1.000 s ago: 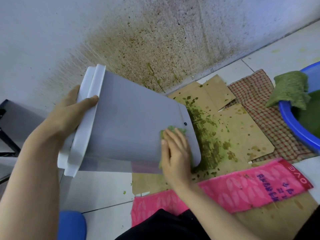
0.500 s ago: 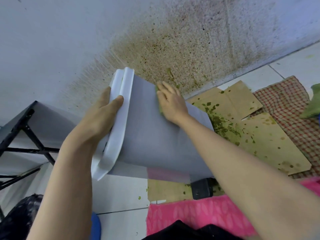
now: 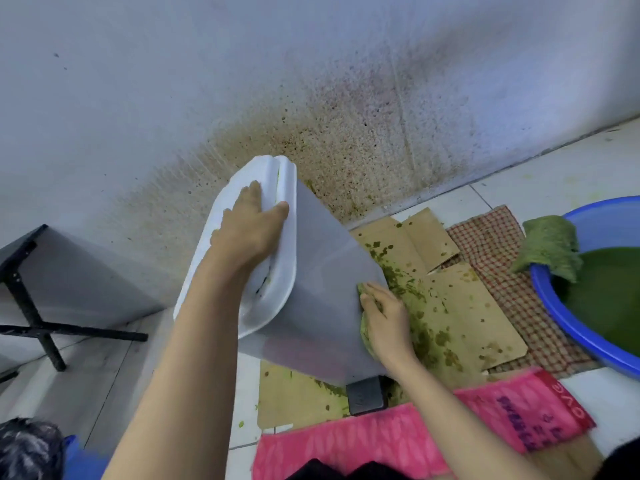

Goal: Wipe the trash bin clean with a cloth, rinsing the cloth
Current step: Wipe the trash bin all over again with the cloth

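A grey trash bin (image 3: 322, 271) with a white lid leans tilted over the stained cardboard. My left hand (image 3: 247, 226) presses on the white lid end and holds the bin steady. My right hand (image 3: 384, 317) presses a green-stained cloth (image 3: 365, 327) flat against the bin's lower right side, near its base. Most of that cloth is hidden under my fingers. A black pedal (image 3: 367, 396) sticks out under the bin's base.
A blue basin (image 3: 554, 306) of green water stands at the right, a green cloth (image 3: 550, 247) draped on its rim. Cardboard (image 3: 467, 306) with green bits, a checked cloth (image 3: 498, 244) and a pink towel (image 3: 485, 417) cover the floor. Black table legs (image 3: 31, 323) stand left. The wall (image 3: 346, 133) is spattered.
My right hand slid the cloth from the bin's upper side near the lid down to its lower right side. My left hand shifted onto the lid's top, and the bin stands more upright.
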### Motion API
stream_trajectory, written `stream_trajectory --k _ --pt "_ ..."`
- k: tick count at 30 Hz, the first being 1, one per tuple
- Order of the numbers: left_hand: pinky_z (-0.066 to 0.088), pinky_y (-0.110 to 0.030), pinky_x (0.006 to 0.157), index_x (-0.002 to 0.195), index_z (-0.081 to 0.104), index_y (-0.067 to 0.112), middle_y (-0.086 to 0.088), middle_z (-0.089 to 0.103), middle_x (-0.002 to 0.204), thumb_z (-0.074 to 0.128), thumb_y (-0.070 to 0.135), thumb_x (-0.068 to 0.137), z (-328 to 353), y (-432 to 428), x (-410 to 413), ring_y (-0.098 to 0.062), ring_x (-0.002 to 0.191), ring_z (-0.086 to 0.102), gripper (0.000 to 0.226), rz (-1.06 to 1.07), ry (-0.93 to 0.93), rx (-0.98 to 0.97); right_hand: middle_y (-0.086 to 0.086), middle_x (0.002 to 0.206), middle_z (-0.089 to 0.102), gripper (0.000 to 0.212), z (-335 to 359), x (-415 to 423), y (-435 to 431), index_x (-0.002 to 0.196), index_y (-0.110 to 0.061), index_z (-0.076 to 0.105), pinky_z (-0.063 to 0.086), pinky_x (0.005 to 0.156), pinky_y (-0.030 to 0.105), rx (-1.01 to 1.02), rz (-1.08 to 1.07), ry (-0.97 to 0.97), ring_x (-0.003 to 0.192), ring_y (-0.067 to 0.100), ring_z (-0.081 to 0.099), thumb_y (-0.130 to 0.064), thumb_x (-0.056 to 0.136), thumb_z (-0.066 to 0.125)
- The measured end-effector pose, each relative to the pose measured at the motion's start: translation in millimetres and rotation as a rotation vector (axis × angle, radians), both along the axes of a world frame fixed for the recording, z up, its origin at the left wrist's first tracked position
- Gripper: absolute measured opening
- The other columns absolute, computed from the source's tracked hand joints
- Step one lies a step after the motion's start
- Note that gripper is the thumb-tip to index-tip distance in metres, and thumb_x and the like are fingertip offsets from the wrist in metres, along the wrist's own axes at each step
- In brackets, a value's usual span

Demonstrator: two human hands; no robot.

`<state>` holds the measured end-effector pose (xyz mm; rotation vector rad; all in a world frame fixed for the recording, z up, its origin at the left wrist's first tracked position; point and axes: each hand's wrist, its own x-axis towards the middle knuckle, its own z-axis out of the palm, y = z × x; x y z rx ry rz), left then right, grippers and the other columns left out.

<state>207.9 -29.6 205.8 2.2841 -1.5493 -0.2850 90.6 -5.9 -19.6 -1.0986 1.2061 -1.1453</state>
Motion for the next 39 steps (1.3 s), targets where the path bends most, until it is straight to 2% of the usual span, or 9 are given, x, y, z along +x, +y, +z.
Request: stream_trajectory --k 8,12,14,17,20,22,26,30,39 --pt "0.014 -0.054 0.120 0.158 0.017 0.025 0.002 0.012 0.166 0.048 0.046 0.097 -5 -10 -59 -0.029 0.152 0.012 0.072 -0.038 -0.036 0.047 0.012 0.085 0.072 0.037 60 -71 2 0.091 -0.010 0.074 0.051 0.073 0.035 0.576 -0.089 -0.799 0.079 0.028 0.066 -0.040 0.094 0.051" --pt "0.024 -0.054 0.117 0.154 0.030 0.023 -0.003 0.028 0.161 0.058 0.057 0.071 3 -12 -74 -0.033 0.146 0.027 0.094 -0.043 0.220 0.058 0.018 0.089 0.063 0.031 106 -90 -4 0.094 -0.007 0.068 0.047 0.069 0.037 0.468 -0.141 -0.984 0.076 0.030 0.060 -0.030 0.088 0.048" --pt "0.026 -0.048 0.117 0.149 0.040 0.020 -0.003 0.038 0.155 0.064 0.050 0.082 9 -6 -69 -0.029 0.142 0.035 0.077 -0.081 0.264 0.034 0.016 0.098 0.065 0.029 127 -91 -5 0.107 -0.010 0.068 0.050 0.076 0.043 0.316 -0.126 -0.987 0.084 0.030 0.062 -0.027 0.092 0.050" --pt "0.035 -0.027 0.096 0.133 0.061 0.018 0.002 0.055 0.139 0.062 0.032 0.096 16 3 -47 -0.015 0.118 0.052 0.040 -0.132 0.371 -0.098 -0.002 0.103 0.071 0.021 158 -82 -5 0.114 -0.023 0.066 0.051 0.088 0.043 0.009 -0.157 -0.833 0.098 0.018 0.066 -0.021 0.097 0.054" --pt "0.039 -0.026 0.087 0.125 0.065 0.019 0.008 0.055 0.129 0.060 0.027 0.097 22 7 -19 -0.014 0.111 0.055 0.029 -0.098 0.315 -0.204 -0.009 0.117 0.065 0.019 192 -60 -4 0.111 -0.017 0.069 0.044 0.098 0.024 -0.345 -0.163 -0.483 0.109 0.002 0.057 -0.016 0.096 0.059" --pt "0.047 -0.033 0.089 0.120 0.067 0.016 -0.002 0.061 0.126 0.058 0.031 0.093 18 6 0 -0.023 0.111 0.059 0.032 -0.043 0.278 -0.202 -0.004 0.129 0.059 0.019 206 -41 -1 0.109 -0.013 0.072 0.032 0.105 0.015 -0.644 0.038 -0.081 0.123 0.004 0.048 -0.016 0.096 0.059" --pt "0.040 -0.041 0.110 0.138 0.055 0.018 -0.002 0.057 0.133 0.046 0.022 0.101 -5 3 26 -0.020 0.123 0.054 0.038 -0.020 0.360 -0.163 -0.005 0.136 0.056 0.031 208 -6 0 0.118 -0.019 0.066 0.010 0.117 0.038 -0.948 0.451 0.986 0.141 0.016 0.034 -0.024 0.102 0.040" --pt "0.030 -0.042 0.118 0.148 0.046 0.020 -0.001 0.044 0.153 0.038 0.021 0.106 -16 -3 34 -0.020 0.140 0.042 0.043 -0.011 0.367 -0.156 -0.007 0.151 0.044 0.039 212 -1 -43 0.134 -0.027 0.056 0.009 0.118 0.043 -0.774 0.550 1.001 0.148 0.011 0.020 -0.036 0.103 0.035" --pt "0.015 -0.031 0.118 0.158 0.022 0.020 -0.001 0.013 0.166 0.035 0.048 0.104 -17 -9 25 -0.018 0.152 0.017 0.062 -0.077 0.124 -0.060 -0.003 0.143 0.054 0.038 211 32 -177 0.131 -0.030 0.061 0.035 0.111 0.045 -0.517 0.323 0.826 0.135 0.022 0.043 -0.033 0.095 0.048"
